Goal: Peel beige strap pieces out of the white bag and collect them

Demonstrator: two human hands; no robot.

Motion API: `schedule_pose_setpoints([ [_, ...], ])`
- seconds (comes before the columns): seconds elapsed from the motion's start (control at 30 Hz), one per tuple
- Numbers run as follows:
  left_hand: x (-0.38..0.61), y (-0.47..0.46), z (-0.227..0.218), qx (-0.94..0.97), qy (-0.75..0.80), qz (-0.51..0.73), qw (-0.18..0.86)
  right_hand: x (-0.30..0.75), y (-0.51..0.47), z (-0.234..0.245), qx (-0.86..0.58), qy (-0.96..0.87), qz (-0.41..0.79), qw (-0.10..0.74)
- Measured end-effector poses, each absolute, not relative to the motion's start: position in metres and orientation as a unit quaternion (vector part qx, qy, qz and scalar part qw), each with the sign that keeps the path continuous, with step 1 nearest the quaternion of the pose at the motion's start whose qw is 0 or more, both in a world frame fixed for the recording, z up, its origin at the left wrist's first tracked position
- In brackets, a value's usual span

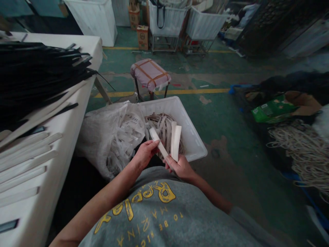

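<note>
Over a white plastic bin [191, 137], my left hand [146, 153] pinches a flat white strip [162, 148] partway along its length. My right hand [183, 168] is closed on the lower end of that strip. It also grips some upright white strips [176, 141], which fan out beside the first one. The fingers hide where the strips meet. Inside the bin, below the hands, lies a tangle of pale narrow strips [164, 120]. A translucent plastic bag [102, 127] full of whitish pieces leans against the bin's left side.
To the left, a white table [64, 151] carries a heap of black strips [38, 72] and several pale strips [28, 151]. A cloth-topped stool [151, 72] stands beyond the bin. On the right floor lie coiled pale cords [300, 147]. Wheeled white tubs [168, 20] stand farther back.
</note>
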State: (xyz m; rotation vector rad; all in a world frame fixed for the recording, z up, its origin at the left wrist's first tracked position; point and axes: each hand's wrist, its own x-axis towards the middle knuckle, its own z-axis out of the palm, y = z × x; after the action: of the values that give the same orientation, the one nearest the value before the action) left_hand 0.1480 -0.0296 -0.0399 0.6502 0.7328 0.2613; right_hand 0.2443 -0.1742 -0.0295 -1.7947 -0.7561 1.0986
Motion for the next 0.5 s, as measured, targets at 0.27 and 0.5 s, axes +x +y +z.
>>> schedule_pose_setpoints([
  [0.27,0.147,-0.033,-0.040,0.346,0.309,0.106,0.879,0.242,-0.167,-0.030,-0.734,-0.303,0.406,0.453],
  [0.5,0.145,-0.028,-0.039,0.364,0.317,0.107,0.869,0.239,-0.167,-0.034,-0.737,-0.295,0.409,0.451],
])
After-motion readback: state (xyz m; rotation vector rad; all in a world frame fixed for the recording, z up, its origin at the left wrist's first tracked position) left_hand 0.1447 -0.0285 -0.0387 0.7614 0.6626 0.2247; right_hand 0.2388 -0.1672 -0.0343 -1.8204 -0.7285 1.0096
